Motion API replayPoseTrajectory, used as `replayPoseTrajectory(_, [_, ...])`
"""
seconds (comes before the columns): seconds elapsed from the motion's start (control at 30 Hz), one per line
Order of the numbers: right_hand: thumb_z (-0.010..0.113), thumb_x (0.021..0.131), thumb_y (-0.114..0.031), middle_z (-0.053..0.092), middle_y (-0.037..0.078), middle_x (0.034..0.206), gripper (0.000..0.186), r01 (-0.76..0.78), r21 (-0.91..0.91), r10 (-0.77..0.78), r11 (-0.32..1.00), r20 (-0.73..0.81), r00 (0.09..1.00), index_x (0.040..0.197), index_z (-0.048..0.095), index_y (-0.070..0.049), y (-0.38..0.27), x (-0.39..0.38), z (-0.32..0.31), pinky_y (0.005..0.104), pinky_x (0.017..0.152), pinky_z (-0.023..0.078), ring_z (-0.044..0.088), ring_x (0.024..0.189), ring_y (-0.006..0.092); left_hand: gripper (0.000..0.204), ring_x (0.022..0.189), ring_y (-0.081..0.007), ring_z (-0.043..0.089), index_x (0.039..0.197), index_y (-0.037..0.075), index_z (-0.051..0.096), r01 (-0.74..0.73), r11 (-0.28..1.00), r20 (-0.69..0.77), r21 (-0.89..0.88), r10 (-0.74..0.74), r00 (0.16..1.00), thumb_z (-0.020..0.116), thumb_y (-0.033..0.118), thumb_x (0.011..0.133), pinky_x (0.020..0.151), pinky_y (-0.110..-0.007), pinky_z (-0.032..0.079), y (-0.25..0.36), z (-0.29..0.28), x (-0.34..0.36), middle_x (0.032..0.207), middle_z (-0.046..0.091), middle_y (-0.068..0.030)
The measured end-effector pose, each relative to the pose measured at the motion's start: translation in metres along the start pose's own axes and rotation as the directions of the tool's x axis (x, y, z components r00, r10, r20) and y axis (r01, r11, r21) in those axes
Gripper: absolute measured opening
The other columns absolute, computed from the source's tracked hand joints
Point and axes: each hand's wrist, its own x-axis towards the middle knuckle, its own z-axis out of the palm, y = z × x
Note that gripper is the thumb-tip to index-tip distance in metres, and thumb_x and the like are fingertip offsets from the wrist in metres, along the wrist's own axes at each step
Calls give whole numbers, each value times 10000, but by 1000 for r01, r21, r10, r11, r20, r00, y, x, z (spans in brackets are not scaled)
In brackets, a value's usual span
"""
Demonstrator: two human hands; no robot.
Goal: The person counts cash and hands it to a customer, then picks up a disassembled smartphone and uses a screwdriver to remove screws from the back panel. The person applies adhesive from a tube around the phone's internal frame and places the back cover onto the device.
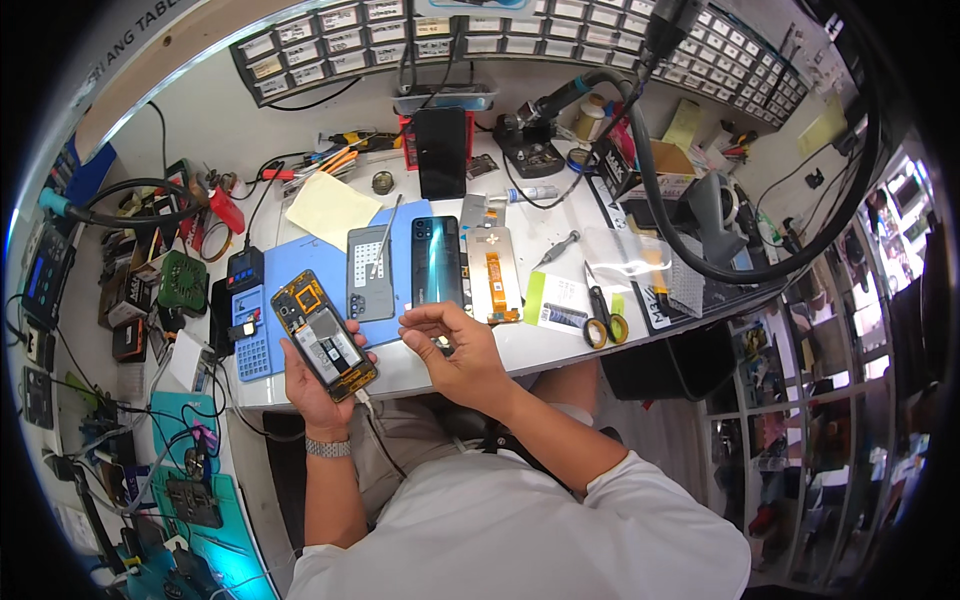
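My left hand (318, 390) holds a smartphone (326, 340) with its back cover off, fingers wrapped round its sides. The battery and orange-edged inner parts show. A white plug (363, 398) on a cable sits at the phone's lower end. My right hand (455, 350) hovers to the right of the phone, fingers loosely bent and thumb apart, with nothing seen in it. Beyond my hands, a grey back cover (370, 283) lies on the blue mat with thin metal tweezers (383, 247) across it. A teal phone (435, 262) and a screen part with an orange ribbon (495, 275) lie alongside.
Scissors (597, 318), a tape roll (619, 328) and a screwdriver (556, 250) lie to the right. A black phone (440, 150) stands upright at the back. A blue parts tray (250, 340) is at the mat's left. A thick black cable (660, 200) arches over the right side.
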Motion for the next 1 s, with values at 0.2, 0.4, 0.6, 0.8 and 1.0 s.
replayPoseTrajectory(0.2, [751, 1005, -62, 779, 126, 1055, 201, -29, -90, 17, 996, -123, 992, 1189, 700, 1, 1, -28, -37, 326, 885, 596, 762, 978, 207, 662, 1032, -279, 742, 1467, 37, 534, 41, 990, 13, 134, -43, 999, 350, 585, 1144, 814, -492, 660, -4, 3, -4, 1204, 711, -209])
replayPoseTrajectory(0.4, [751, 1002, -68, 780, 133, 1021, 149, -26, -232, -25, 972, -216, 976, 1129, 726, 5, 2, -57, -55, 332, 827, 600, 765, 907, 212, 561, 960, -288, 756, 1424, 9, 542, 63, 982, -52, 178, -55, 997, 395, 483, 1162, 779, -468, 679, -6, 10, -1, 1161, 723, -226])
replayPoseTrajectory(0.6, [744, 1004, -58, 773, 114, 876, 130, -119, -427, 28, 896, -213, 977, 1111, 764, 14, -16, -59, -89, 283, 729, 578, 738, 781, 146, 544, 951, -274, 748, 1398, 14, 560, 81, 957, -38, 278, -74, 997, 393, 476, 1164, 772, -457, 668, -7, 1, 2, 1152, 733, -201])
replayPoseTrajectory(0.8, [650, 1008, -193, 754, 217, 898, 197, -423, -826, 163, 372, -391, 906, 1059, 742, -27, -83, -43, -169, 501, 747, 582, 737, 805, 418, 620, 944, -278, 751, 1454, 10, 522, 146, 966, -116, 212, -123, 986, 405, 536, 1147, 737, -456, 668, -10, 0, 1, 1166, 720, -206])
replayPoseTrajectory(1.0, [588, 1038, -205, 719, 223, 802, 331, -282, -870, 220, 404, -207, 953, 1314, 737, -101, -132, -43, -166, 533, 737, 549, 700, 775, 445, 610, 943, -294, 750, 1440, 12, 525, 174, 955, -75, 240, -161, 984, 387, 532, 1152, 725, -467, 668, -10, 4, 2, 1165, 719, -214])
